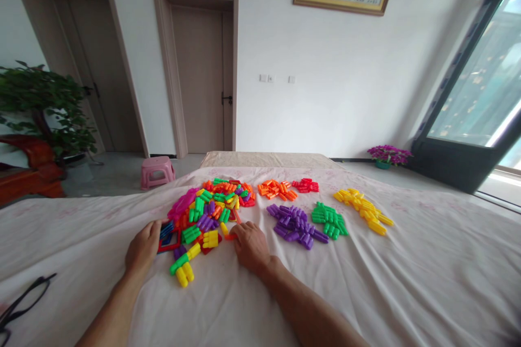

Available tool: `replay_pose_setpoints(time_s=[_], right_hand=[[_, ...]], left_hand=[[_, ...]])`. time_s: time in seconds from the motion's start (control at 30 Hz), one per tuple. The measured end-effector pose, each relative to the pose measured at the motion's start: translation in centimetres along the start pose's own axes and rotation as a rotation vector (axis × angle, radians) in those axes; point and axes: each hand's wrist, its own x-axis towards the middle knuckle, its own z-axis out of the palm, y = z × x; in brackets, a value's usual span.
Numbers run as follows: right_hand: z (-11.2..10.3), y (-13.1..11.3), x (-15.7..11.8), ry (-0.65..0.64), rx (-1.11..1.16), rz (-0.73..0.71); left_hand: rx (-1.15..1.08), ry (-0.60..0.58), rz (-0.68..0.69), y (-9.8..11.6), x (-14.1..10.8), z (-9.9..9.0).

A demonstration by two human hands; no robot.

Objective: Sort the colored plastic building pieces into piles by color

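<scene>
A mixed pile of coloured plastic pieces (207, 216) lies on the cloth between my hands. My left hand (143, 245) is closed at the pile's left edge, its fingertips on dark blue pieces (166, 229) beside a red square frame (175, 241). At the pile's right edge, my right hand (248, 243) has its fingers bent together on a small orange piece (230, 237). To the right lie separate groups: orange (277, 190), red (306, 185), purple (295, 225), green (329, 220) and yellow (363, 209).
The pale tablecloth (407, 282) is wrinkled. Black-framed glasses (28, 301) rest at the left front. Beyond the table are a pink stool (157, 172), a leafy plant (44, 105) and magenta flowers in a green pot (382, 164).
</scene>
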Motion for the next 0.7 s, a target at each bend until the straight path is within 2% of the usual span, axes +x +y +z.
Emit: replay_pose_setpoints(time_s=[0.13, 0.2, 0.27, 0.33, 0.43, 0.5, 0.7], right_hand=[[0.2, 0.4, 0.0, 0.032, 0.025, 0.028], [0.3, 0.5, 0.0, 0.041, 0.018, 0.031], [0.3, 0.6, 0.0, 0.067, 0.017, 0.04], [0.2, 0.8, -0.1, 0.099, 0.041, 0.046], [-0.1, 1.6, -0.4, 0.144, 0.119, 0.023], [-0.3, 2.5, -0.4, 0.19, 0.184, 0.003], [-1.3, 5.7, 0.4, 0.411, 0.328, 0.038]], left_hand=[[0.091, 0.134, 0.207, 0.9, -0.7, 0.3], [0.131, 0.151, 0.331, 1.3, -1.0, 0.5], [0.156, 0.145, 0.385, 1.4, -1.2, 0.5], [0.165, 0.149, 0.324, 1.2, -1.1, 0.5], [0.122, 0.122, 0.09, 0.3, -0.6, 0.3], [0.079, 0.074, -0.012, -0.2, -0.3, 0.1], [0.024, 0.01, -0.03, 0.1, -0.4, -0.1]])
